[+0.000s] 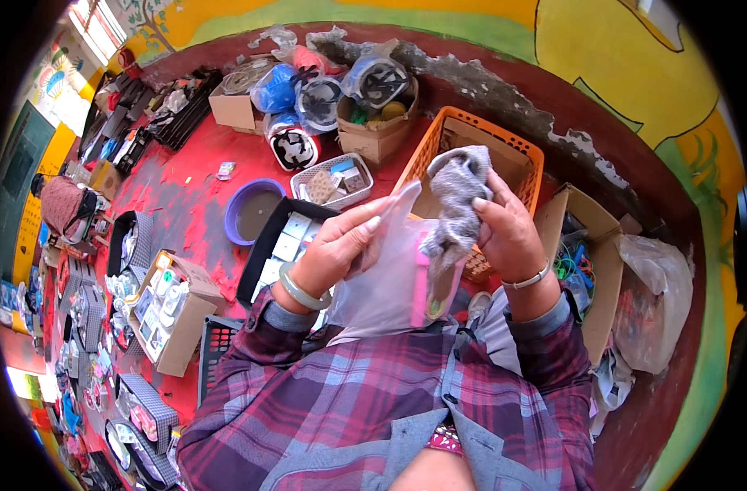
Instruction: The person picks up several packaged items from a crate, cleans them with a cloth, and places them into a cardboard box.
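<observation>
My left hand [338, 250], with a pale bangle at the wrist, pinches the rim of a clear plastic bag [373, 290]. The bag hangs in front of my body, and a pink strip-shaped thing [421, 286] shows at its right side; whether it lies inside I cannot tell. My right hand [508, 225] grips a grey knitted cloth piece [459, 188], bunched up and drooping toward the bag's right side. Its exact kind is unclear; it could be a sock or a glove. Both hands are closed, held close together over the orange basket's near side.
Ahead stands an orange plastic basket [539, 168] lined with cardboard. An open cardboard box [607, 282] with tangled coloured items is at right, beside a plastic sack [660, 303]. A purple basin [228, 217], a white basket [361, 195] and a black tray [255, 266] are at left.
</observation>
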Tool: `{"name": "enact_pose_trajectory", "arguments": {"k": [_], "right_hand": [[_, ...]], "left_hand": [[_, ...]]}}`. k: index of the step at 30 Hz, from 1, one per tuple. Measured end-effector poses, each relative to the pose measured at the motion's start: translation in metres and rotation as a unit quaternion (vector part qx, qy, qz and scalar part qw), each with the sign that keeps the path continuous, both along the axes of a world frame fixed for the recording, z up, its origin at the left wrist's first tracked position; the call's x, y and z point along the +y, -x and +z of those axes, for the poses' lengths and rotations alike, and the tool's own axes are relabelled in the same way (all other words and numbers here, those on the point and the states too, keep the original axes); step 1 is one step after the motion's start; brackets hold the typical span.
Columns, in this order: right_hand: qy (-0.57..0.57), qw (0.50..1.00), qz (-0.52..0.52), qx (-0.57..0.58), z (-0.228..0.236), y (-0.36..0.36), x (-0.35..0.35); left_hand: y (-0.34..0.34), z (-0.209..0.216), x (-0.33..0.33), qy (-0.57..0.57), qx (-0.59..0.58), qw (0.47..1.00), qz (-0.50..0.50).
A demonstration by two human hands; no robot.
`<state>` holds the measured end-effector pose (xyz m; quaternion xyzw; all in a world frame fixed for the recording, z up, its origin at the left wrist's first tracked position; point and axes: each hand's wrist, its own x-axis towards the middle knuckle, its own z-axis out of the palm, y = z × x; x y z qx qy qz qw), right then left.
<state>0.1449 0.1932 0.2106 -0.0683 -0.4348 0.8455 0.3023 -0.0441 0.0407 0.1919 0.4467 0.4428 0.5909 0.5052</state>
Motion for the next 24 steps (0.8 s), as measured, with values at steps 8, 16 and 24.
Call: {"name": "enact_pose_trajectory", "arguments": {"k": [8, 16, 24], "right_hand": [[-0.062, 0.987, -0.133, -0.070, 0.002, -0.009, 0.005], [-0.299, 0.937, -0.036, -0.177, 0.000, 0.008, -0.020], [-0.760, 0.613, -0.084, -0.198, 0.011, 0.002, -0.024]], "left_hand": [[-0.017, -0.003, 0.019, 0.043, 0.117, 0.990, -0.070], [-0.019, -0.040, 0.039, -0.007, 0.197, 0.977, -0.079], [-0.017, -0.025, 0.035, -0.202, 0.308, 0.925, -0.093]]}}
